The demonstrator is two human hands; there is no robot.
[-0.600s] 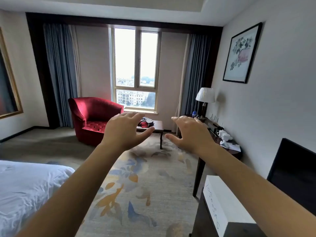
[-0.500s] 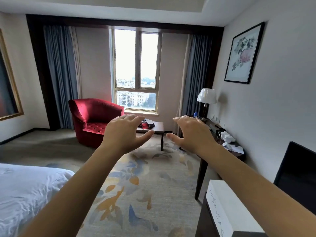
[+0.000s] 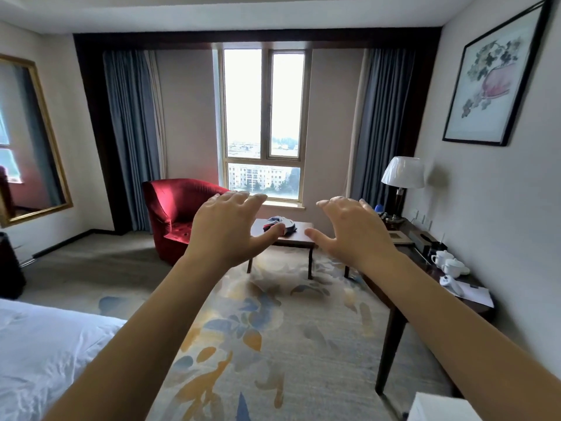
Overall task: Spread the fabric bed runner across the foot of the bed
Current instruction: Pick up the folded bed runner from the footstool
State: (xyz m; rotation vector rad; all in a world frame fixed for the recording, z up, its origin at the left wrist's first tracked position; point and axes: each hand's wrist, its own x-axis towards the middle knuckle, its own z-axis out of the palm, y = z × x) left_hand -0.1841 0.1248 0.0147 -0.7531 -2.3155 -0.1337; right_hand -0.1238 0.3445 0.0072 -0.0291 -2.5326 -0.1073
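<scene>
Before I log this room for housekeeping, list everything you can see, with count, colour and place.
bed: one, white, lower left
armchair: one, red, left of the window
low table: one, dark wood, below the window
bundled fabric: one, red, white and blue, on the low table
window: one, pale frame, far wall
curtains: two, blue-grey, flanking the window
mirror: one, gold frame, left wall
picture: one, black frame, right wall
lamp: one, white shade, on the desk
desk: one, dark, along the right wall
cups: two, white, on the desk
carpet: one, beige with blue and orange, floor
box: one, white, bottom right corner
left hand: one, bare, raised, holds nothing
right hand: one, bare, raised, holds nothing
</scene>
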